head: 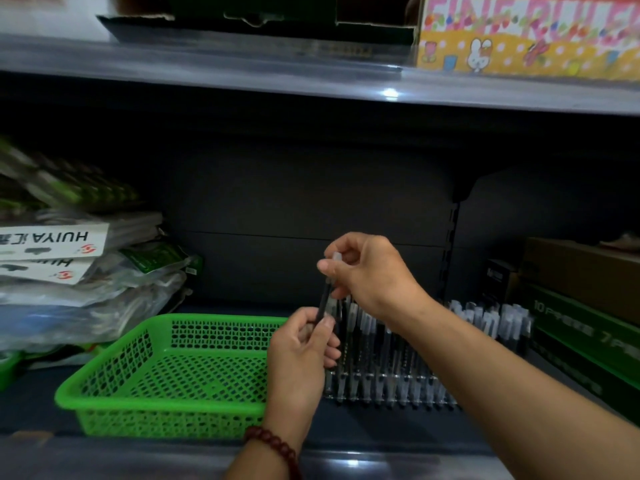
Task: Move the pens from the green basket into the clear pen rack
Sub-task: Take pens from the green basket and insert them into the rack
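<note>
Our right hand (pixel 367 271) pinched the cap end and our left hand (pixel 304 351) gripped the barrel of one pen (pixel 325 299), upright over the left end of the clear pen rack (pixel 388 388), likely to slot it among the racked pens (pixel 375 341), while the green basket (pixel 104 393) beside it, near the front edge of the shelf (pixel 398 427), showed none.

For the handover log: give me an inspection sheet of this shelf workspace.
Surface: dark shelf, dimly lit.
Job's things: green basket, its visible floor bare; clear pen rack beside it holds upright pens; one pen in hand.
Clutter: stacked packets at left.
Grippers: left hand grips the pen's barrel; right hand pinches its top.
Cables: nothing seen.
Surroundings: green boxes at right; colourful box on upper shelf.
</note>
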